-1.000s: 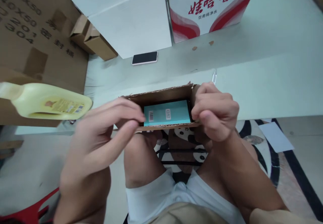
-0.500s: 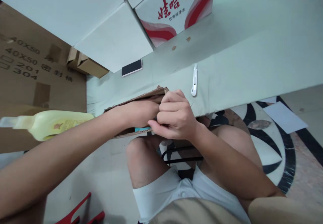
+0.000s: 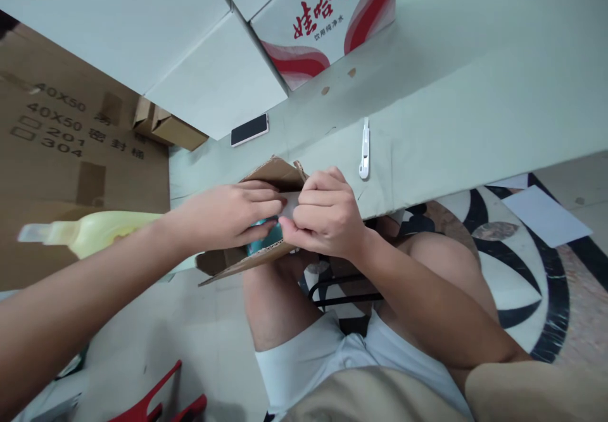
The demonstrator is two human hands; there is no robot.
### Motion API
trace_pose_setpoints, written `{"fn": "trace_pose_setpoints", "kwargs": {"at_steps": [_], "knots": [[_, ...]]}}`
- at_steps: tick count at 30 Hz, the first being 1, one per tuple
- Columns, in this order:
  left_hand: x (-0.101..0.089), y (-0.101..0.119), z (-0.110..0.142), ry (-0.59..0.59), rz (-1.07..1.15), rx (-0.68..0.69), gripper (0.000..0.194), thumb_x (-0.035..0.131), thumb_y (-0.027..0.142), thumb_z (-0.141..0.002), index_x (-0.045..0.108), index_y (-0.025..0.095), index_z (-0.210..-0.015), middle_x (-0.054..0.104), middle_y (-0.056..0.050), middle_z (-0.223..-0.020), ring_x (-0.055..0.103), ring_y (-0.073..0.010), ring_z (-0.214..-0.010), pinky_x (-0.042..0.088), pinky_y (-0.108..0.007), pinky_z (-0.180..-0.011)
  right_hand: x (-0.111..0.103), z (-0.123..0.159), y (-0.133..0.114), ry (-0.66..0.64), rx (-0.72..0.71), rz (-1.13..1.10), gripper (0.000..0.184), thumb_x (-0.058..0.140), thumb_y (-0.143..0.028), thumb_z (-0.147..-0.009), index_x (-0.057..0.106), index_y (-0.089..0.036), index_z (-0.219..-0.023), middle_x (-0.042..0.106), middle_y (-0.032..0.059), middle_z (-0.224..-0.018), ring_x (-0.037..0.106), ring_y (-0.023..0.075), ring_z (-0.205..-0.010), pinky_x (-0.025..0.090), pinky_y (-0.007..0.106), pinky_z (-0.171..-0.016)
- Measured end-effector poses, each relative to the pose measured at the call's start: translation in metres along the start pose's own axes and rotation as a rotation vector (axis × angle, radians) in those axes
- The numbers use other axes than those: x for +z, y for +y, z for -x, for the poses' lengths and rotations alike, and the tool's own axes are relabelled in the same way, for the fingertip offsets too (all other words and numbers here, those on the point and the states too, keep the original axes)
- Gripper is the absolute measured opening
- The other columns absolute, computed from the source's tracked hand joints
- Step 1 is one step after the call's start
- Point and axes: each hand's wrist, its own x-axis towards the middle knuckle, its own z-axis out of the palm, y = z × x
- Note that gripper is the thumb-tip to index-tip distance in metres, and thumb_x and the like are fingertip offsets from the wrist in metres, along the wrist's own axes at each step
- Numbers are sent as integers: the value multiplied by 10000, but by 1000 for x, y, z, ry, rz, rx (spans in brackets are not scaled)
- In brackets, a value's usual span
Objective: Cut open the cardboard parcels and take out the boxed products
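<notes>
A small open cardboard box (image 3: 273, 170) is tilted at the table's front edge, above my knees. Inside it show a turquoise item (image 3: 264, 237) and something whitish that I cannot make out. My right hand (image 3: 327, 216) is closed at the box's right end, fingers curled and thumb pressed in. At the opening, my left hand (image 3: 232, 214) has its fingers stretched over the turquoise item; its fingertips are partly hidden in the box. A white utility knife (image 3: 364, 149) lies on the table beyond my right hand.
Left of the box is a yellow bottle (image 3: 102, 229), partly behind my left forearm. A dark-screened phone (image 3: 249, 130) lies near the white cartons (image 3: 218, 73). A large brown carton (image 3: 47, 175) stands at left. Red plastic legs (image 3: 147, 403) show on the floor.
My left hand has drawn back to the left, out of the box, and its fingers now show. The box's flaps stand wider apart, exposing more turquoise. My right hand keeps its hold.
</notes>
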Motion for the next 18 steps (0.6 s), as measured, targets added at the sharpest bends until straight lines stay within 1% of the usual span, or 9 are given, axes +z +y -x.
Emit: {"fn": "trace_pose_setpoints", "kwargs": {"at_steps": [2, 4, 6, 8, 10, 11, 13, 15, 18], "knots": [[-10, 0, 7, 6, 1, -9, 318, 533, 515, -932, 662, 224, -941, 708, -102, -1124, 694, -260, -1023, 596, -384, -903, 0, 0, 0, -47, 27, -2, 409, 547, -266, -981, 540, -220, -575, 451, -13, -555, 432, 166, -734, 261, 373, -751], [-22, -2, 13, -12, 4, -7, 339, 558, 544, -915, 662, 225, -959, 705, -108, -1150, 694, -254, -971, 593, -372, -851, 0, 0, -1, -50, 53, 12, 412, 553, -264, -973, 526, -216, -565, 423, -9, -552, 425, 168, -732, 256, 379, -751], [-33, -8, 18, -98, -19, 18, 371, 609, 591, -874, 652, 227, -931, 710, -106, -1143, 684, -229, -842, 569, -340, -720, 2, 0, -1, -13, 54, 23, 416, 562, -251, -959, 499, -208, -550, 406, -10, -550, 419, 164, -725, 259, 375, -745], [-40, -13, 22, -200, -82, 38, 414, 661, 632, -814, 633, 228, -899, 713, -108, -1147, 627, -187, -664, 482, -311, -555, 3, 1, -2, 36, 26, 20, 415, 571, -234, -945, 476, -202, -543, 402, -13, -550, 418, 159, -718, 267, 367, -736], [-44, -17, 22, -258, -140, 12, 447, 715, 630, -748, 632, 234, -937, 717, -111, -1138, 561, -159, -556, 404, -303, -478, 3, 1, -3, 82, -16, 7, 398, 580, -211, -930, 472, -200, -547, 404, -15, -546, 424, 155, -717, 280, 363, -729], [-45, -19, 20, -266, -142, -21, 480, 748, 617, -713, 641, 238, -986, 723, -106, -1104, 544, -156, -534, 409, -308, -477, 4, 1, -4, 98, -28, 4, 389, 583, -203, -925, 475, -201, -551, 408, -15, -544, 430, 155, -719, 289, 364, -728], [-48, -20, 15, -260, -83, -93, 596, 814, 600, -643, 655, 236, -1087, 730, -81, -990, 555, -171, -546, 506, -349, -551, 3, 1, -4, 105, -25, 11, 385, 581, -200, -924, 478, -204, -553, 412, -13, -536, 441, 157, -718, 309, 367, -725], [-57, -21, 8, -205, 21, -123, 706, 874, 619, -566, 677, 207, -1105, 734, -84, -963, 625, -220, -665, 603, -464, -715, 3, 0, -4, 91, 3, 26, 405, 569, -211, -935, 467, -208, -543, 405, -9, -523, 442, 160, -703, 332, 366, -709], [-80, -28, -1, -44, 153, -93, 744, 942, 613, -472, 721, 170, -1028, 725, -150, -1140, 666, -305, -968, 597, -624, -925, 2, -3, -3, 108, 32, 55, 436, 554, -211, -950, 443, -216, -529, 378, -3, -499, 433, 166, -671, 355, 352, -649]]}}
